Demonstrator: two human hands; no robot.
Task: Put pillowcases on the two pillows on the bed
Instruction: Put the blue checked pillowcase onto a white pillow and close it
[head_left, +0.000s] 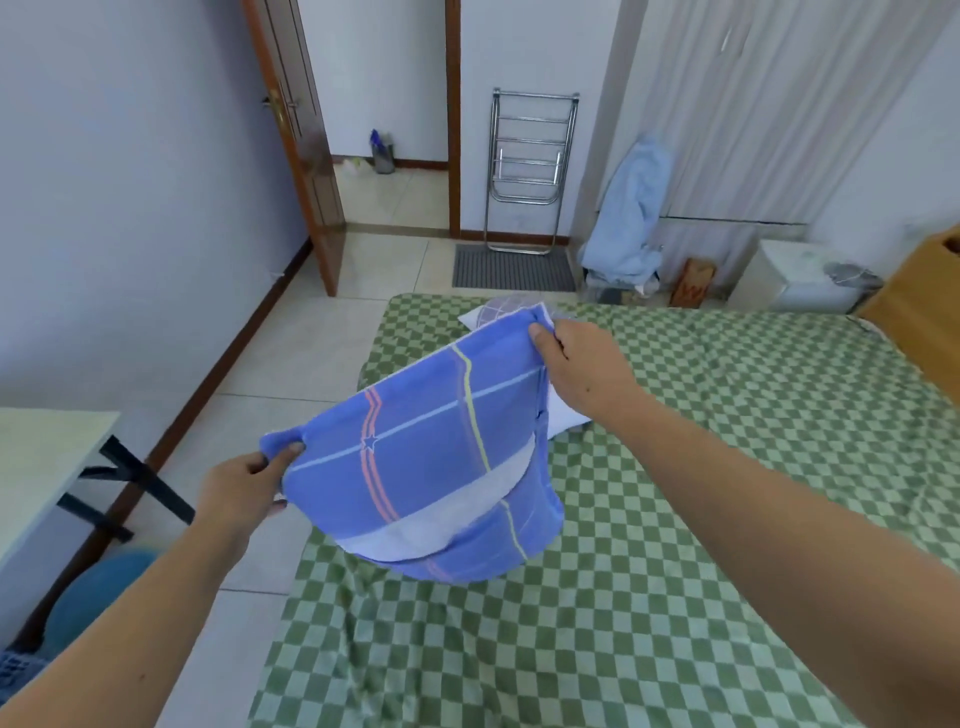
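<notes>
A blue pillowcase (426, 452) with pink, yellow and white stripes hangs in the air over the left side of the bed (675, 493), with a white pillow (441, 525) showing through its opening near the bottom. My left hand (244, 488) pinches its near left corner. My right hand (576, 358) grips its far upper corner. Behind the case, a second white pillow (563, 415) lies on the green checked sheet, mostly hidden, with a lilac checked cloth (501, 307) at its far end.
A white table (36, 467) and a blue round seat (98, 592) stand at the left. Beyond the bed are an open wooden door (306, 156), a folded metal rack (530, 166), a grey doormat (511, 267), a pale blue cloth heap (631, 213) and a wooden headboard (914, 322).
</notes>
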